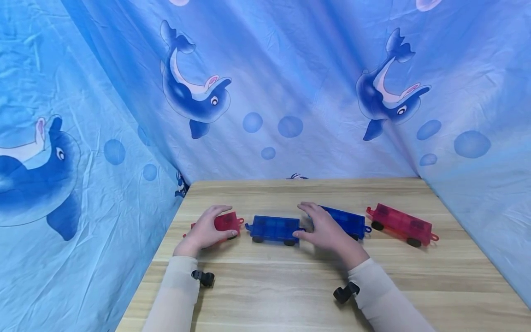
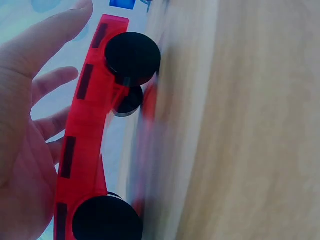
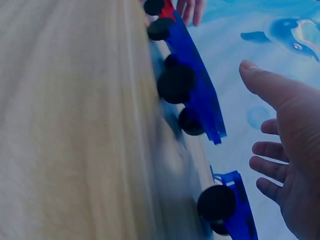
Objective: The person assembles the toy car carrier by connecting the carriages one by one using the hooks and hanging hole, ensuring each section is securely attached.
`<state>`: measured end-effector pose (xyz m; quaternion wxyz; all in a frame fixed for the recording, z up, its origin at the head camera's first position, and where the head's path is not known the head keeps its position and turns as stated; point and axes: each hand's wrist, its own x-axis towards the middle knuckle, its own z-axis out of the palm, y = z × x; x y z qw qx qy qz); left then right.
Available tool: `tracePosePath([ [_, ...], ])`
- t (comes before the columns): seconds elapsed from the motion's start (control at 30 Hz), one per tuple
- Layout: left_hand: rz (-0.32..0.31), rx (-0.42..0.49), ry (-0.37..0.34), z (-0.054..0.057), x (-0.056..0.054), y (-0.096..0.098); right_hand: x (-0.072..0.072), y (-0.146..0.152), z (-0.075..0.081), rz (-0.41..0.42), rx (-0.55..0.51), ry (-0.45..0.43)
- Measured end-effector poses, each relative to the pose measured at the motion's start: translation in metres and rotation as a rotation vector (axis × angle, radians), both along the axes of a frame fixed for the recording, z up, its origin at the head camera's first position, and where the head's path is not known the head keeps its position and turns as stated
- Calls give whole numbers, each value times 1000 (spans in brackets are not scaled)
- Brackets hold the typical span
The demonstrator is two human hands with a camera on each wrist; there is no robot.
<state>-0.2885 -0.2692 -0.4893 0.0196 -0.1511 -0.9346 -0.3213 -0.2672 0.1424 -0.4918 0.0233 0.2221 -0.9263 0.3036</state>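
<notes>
My left hand (image 1: 203,230) is spread around a red toy train car (image 1: 226,222) at the left of the table, covering its near-left part. In the left wrist view the thumb is beside the upper end of that red car (image 2: 85,115), with fingers behind it and not curled round it. A blue train car (image 1: 275,228) stands to its right on black wheels, hook toward the red one. Over the gap between it and a second blue car (image 1: 347,222) hovers my right hand (image 1: 323,228), fingers apart, hiding that car's left end. The right wrist view shows its palm (image 3: 305,145) holding nothing.
A second red train car (image 1: 400,223) stands at the right, angled, its hook close to the blue car's ring. The cars form a loose row across the wooden table (image 1: 257,295). A blue dolphin-print curtain (image 1: 265,83) hangs behind and at both sides.
</notes>
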Motion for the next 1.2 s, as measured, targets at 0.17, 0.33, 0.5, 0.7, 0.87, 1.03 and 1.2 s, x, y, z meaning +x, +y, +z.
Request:
tracePosePath([
  [0.17, -11, -18, -5, -1, 1, 2, 1, -10, -6, 31, 31, 21],
  [0.33, -6, -78, 26, -5, 0, 3, 3, -17, -8, 33, 92, 29],
  [0.5, 16, -109, 28, -8, -1, 2, 6, -21, -8, 29, 105, 9],
  [0.7, 23, -125, 32, -10, -1, 2, 9, -24, -7, 30, 114, -8],
  [0.87, 21, -118, 29, -9, 0, 2, 9, -25, -8, 26, 145, -23],
  [1.03, 13, -110, 30, -9, 0, 2, 9, -27, -10, 20, 171, -11],
  [1.2, 18, -105, 14, -9, 1, 1, 8, -29, -13, 16, 201, 15],
])
